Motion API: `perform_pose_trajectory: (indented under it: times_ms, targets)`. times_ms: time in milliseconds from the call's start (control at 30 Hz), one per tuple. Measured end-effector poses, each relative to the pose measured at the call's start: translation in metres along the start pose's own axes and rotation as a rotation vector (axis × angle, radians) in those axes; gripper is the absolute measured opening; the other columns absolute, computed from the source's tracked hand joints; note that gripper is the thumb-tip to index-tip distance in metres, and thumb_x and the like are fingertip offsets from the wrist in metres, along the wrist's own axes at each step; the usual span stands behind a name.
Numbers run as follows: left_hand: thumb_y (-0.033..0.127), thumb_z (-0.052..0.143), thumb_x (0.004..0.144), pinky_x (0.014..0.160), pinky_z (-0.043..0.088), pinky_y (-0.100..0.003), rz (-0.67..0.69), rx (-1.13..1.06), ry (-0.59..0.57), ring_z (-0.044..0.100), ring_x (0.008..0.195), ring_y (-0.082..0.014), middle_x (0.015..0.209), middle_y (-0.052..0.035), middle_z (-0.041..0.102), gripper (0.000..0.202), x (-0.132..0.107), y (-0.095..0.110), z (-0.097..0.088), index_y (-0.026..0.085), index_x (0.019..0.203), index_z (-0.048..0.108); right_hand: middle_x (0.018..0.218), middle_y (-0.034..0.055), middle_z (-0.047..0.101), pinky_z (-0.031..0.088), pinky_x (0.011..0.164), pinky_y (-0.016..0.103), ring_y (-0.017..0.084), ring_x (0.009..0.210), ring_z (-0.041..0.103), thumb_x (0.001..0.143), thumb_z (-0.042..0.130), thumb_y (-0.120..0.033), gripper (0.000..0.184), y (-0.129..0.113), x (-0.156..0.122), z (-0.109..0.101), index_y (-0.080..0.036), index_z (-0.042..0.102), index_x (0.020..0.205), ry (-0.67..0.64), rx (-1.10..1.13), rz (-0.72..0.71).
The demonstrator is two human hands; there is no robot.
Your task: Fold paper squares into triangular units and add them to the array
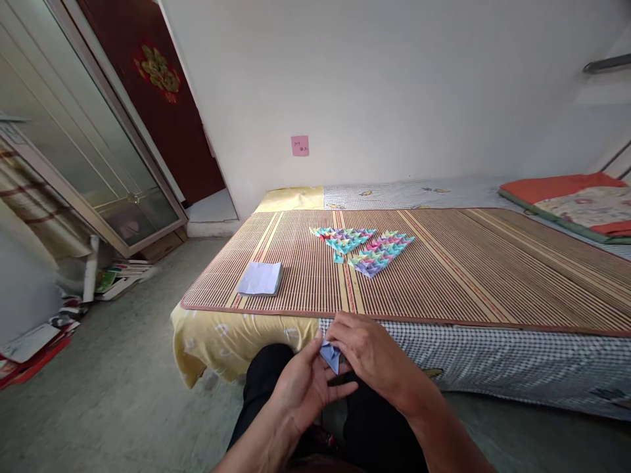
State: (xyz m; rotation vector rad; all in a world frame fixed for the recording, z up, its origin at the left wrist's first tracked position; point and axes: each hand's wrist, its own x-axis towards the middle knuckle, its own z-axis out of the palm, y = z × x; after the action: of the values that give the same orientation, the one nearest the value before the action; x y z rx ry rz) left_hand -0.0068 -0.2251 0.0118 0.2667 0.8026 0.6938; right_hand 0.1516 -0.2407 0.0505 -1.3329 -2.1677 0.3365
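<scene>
A small piece of folded blue-violet paper [330, 357] is held between my two hands, above my lap and just in front of the bed edge. My left hand [308, 384] is palm up, pinching the paper's left side with the thumb while some other fingers stretch out beneath it. From above, my right hand [362, 348] grips the paper's upper right part with bent fingers; its fingertips are partly hidden. On the mat ahead lie two groups of colourful folded paper pieces [345, 238], [382, 253] and a single turquoise piece [338, 258].
A stack of pale square paper [259, 278] rests on the striped bamboo mat [444, 276] to the left. Folded orange and floral bedding [576, 200] lies at the far right. A pink note [300, 146] is stuck on the wall. Books [123, 279] lie on the floor at left.
</scene>
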Motion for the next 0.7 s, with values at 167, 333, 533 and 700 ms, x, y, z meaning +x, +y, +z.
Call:
perform_pose_trajectory:
  times_ms: [167, 333, 533, 700]
  targets:
    - [0.03, 0.045, 0.11, 0.08, 0.06, -0.046, 0.005, 0.033, 0.02, 0.069, 0.073, -0.02, 0.081, -0.0085, 0.074, 0.035, 0.003, -0.002, -0.005, 0.012, 0.093, 0.07, 0.082, 0.0, 0.063, 0.042, 0.074, 0.029, 0.016, 0.08, 0.059, 0.093, 0.061, 0.005, 0.028, 0.0, 0.001, 0.002, -0.017, 0.064, 0.076, -0.047, 0.008, -0.035]
    - [0.024, 0.046, 0.109, 0.084, 0.06, -0.049, -0.015, 0.019, 0.031, 0.068, 0.072, -0.0195, 0.079, -0.0078, 0.073, 0.032, 0.006, -0.006, -0.009, 0.011, 0.095, 0.07, 0.092, 0.0011, 0.067, 0.046, 0.08, 0.03, 0.018, 0.088, 0.063, 0.093, 0.063, 0.003, 0.023, 0.002, 0.0, 0.005, -0.019, 0.068, 0.088, -0.057, 0.062, 0.022]
    - [0.02, 0.046, 0.109, 0.092, 0.058, -0.041, 0.083, -0.209, -0.019, 0.074, 0.084, -0.0203, 0.092, -0.0094, 0.077, 0.026, 0.013, -0.007, -0.011, 0.011, 0.114, 0.07, 0.092, 0.0034, 0.065, 0.05, 0.076, 0.032, 0.021, 0.087, 0.066, 0.097, 0.063, -0.008, 0.018, -0.002, -0.01, 0.016, -0.02, 0.061, 0.084, 0.161, 0.087, 0.22]
    - [0.014, 0.046, 0.106, 0.099, 0.056, -0.037, 0.169, -0.257, -0.11, 0.076, 0.089, -0.0208, 0.097, -0.0097, 0.078, 0.033, 0.018, -0.009, -0.01, 0.012, 0.133, 0.066, 0.094, 0.0059, 0.064, 0.052, 0.078, 0.037, 0.025, 0.09, 0.066, 0.085, 0.07, -0.005, 0.018, -0.011, -0.011, 0.037, -0.02, 0.061, 0.08, 0.176, -0.012, 0.246]
